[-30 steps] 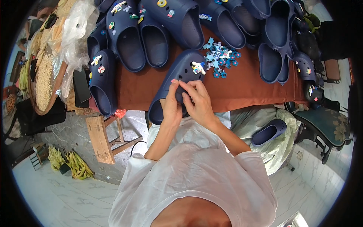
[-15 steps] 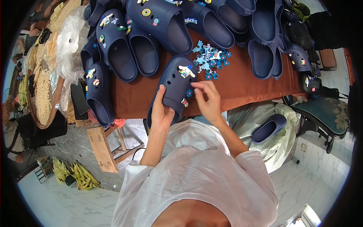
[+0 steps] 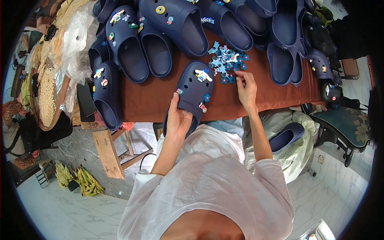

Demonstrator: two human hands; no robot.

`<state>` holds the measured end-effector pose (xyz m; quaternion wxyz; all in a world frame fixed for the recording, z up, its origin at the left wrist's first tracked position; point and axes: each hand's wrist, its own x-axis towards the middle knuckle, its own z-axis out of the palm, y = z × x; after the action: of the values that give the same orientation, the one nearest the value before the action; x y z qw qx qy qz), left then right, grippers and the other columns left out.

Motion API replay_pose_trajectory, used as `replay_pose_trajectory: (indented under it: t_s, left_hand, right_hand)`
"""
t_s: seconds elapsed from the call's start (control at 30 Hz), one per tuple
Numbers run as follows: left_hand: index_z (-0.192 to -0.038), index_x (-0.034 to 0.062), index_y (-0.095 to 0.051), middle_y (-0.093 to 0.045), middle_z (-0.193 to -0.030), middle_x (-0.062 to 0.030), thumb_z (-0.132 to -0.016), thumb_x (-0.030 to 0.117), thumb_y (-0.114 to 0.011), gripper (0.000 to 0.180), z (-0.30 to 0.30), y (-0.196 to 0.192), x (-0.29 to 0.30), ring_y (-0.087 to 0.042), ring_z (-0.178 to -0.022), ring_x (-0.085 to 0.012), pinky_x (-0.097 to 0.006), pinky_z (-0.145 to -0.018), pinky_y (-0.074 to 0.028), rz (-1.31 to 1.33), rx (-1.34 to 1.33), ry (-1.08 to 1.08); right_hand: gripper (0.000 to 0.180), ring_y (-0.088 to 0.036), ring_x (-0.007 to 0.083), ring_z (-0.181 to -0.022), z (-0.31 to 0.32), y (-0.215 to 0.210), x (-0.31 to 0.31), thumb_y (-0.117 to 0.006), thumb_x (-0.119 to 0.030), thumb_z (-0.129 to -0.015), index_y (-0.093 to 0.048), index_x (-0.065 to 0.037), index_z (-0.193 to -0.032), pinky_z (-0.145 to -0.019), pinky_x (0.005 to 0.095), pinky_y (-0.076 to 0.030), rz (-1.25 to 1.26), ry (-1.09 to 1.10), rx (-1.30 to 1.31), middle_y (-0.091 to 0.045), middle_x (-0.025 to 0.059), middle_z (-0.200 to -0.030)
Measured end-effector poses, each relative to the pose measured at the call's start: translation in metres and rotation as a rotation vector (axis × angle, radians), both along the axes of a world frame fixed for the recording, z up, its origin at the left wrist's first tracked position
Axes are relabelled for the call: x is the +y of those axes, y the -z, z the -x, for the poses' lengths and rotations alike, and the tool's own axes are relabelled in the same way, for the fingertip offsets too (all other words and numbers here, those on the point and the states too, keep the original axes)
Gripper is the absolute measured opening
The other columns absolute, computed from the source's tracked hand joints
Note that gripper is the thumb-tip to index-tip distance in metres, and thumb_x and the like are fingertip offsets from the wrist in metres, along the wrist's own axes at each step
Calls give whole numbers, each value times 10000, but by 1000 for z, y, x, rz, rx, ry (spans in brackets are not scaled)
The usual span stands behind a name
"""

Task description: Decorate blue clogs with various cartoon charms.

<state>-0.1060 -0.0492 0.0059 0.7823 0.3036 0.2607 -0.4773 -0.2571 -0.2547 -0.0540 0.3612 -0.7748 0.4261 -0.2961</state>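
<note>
A navy clog [image 3: 193,90] with several small charms pressed into its top lies on the brown tabletop [image 3: 148,102], toe pointing away. My left hand [image 3: 178,118] grips its heel end. My right hand [image 3: 246,86] reaches right of the clog to a pile of blue and white charms [image 3: 225,62], fingertips touching the pile's near edge. I cannot tell whether a charm is pinched between the fingers.
Many more navy clogs [image 3: 132,44] crowd the far and left parts of the table. A clear plastic bag [image 3: 76,40] and a basket [image 3: 44,96] stand at the left. One clog [image 3: 286,136] lies on a sack below the table's right; a chair [image 3: 340,124] is beside it.
My right hand left the clog's top and moved right to the charm pile. My left hand slid back to the clog's heel. The view shifted down slightly.
</note>
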Motion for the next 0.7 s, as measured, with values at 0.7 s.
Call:
replay_pose_trajectory:
  t_s: [0.7]
  left_hand:
    - [-1273, 16, -511, -577, -1282, -152, -876, 110, -670, 438, -1, 15, -10, -561, -1197, -298, -485, -1038, -456, 116, -81, 22]
  right_hand:
    - [150, -669, 196, -807, -20, -27, -4, -653, -49, -900, -672, -22, -1046, -685, 306, -535, 16, -153, 52, -658, 102, -930]
